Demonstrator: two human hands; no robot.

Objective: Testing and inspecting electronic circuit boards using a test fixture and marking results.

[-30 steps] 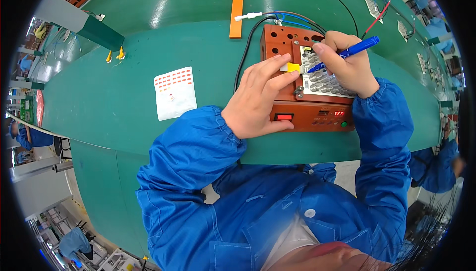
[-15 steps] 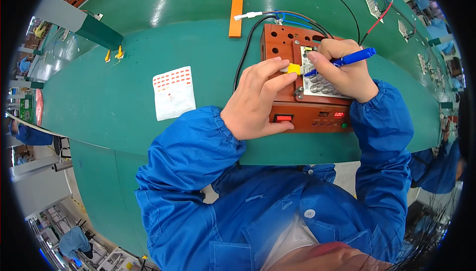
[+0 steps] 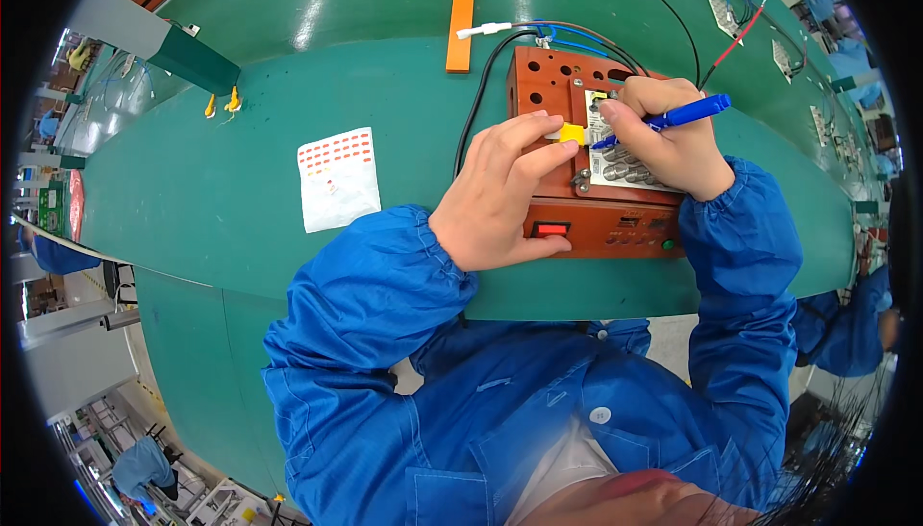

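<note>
Between the fingertips of my left hand (image 3: pixel 505 180) is a small yellow piece with whitish ends (image 3: pixel 572 134), perhaps a connector. That hand's thumb rests on the front of a reddish-brown instrument box (image 3: pixel 548 84), beside its red rocker switch (image 3: pixel 551 230). My right hand (image 3: pixel 673 141) is closed around a blue marker pen (image 3: pixel 694 111), its tip pointing left at the yellow piece's right end. I cannot tell whether the tip touches it. Beneath both hands lies a pale panel (image 3: pixel 615 165) with several metal cylinders, mounted on top of the box and partly covered by my right hand.
A white label sheet (image 3: pixel 338 180) with red marks lies left of my hands on the green table (image 3: pixel 231 228). An orange bar (image 3: pixel 461 7) and a white plug on a cable (image 3: pixel 484 31) are behind. A grey-green post (image 3: pixel 197 62) stands far left.
The red digits on the box's front display were lit before and are dark now. Both hands keep their grip and place, with only a slight shift of the whole view.
</note>
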